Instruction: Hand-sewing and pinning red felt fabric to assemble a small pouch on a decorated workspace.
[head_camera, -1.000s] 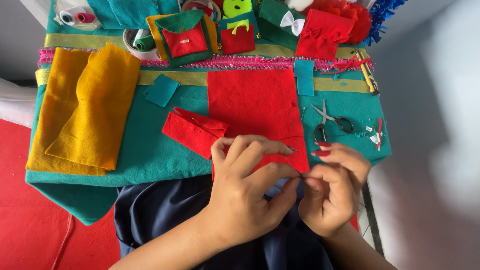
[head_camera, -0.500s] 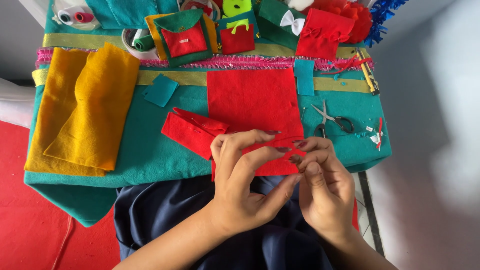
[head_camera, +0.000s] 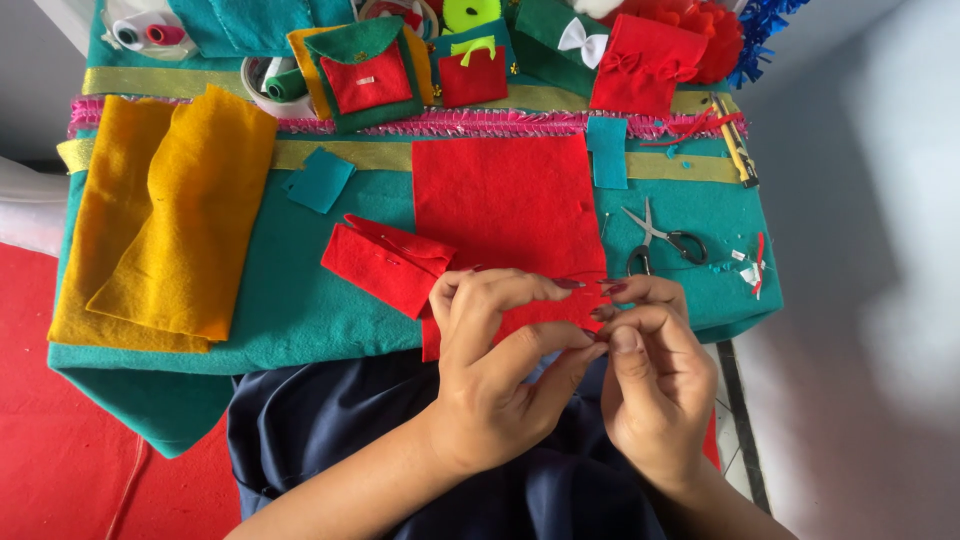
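My left hand (head_camera: 500, 365) and my right hand (head_camera: 655, 385) meet at the near edge of a flat red felt sheet (head_camera: 510, 205) on a table covered in teal felt (head_camera: 300, 310). The fingertips of both hands pinch together just over that edge, apparently on a thin red thread; what they hold is too small to tell for sure. A folded red felt piece (head_camera: 385, 262) lies just left of my left hand. Small scissors (head_camera: 660, 240) rest to the right of the red sheet.
Folded yellow felt (head_camera: 160, 230) lies at the left. A teal square (head_camera: 320, 180) and teal strip (head_camera: 607, 152) sit near a pink fringe band (head_camera: 450, 123). Small felt pouches (head_camera: 370, 70), a red pouch (head_camera: 645, 62) and thread spools (head_camera: 135, 30) line the far edge.
Both hands have drawn closer together and shifted slightly toward the red sheet's near edge. The fingertips now touch.
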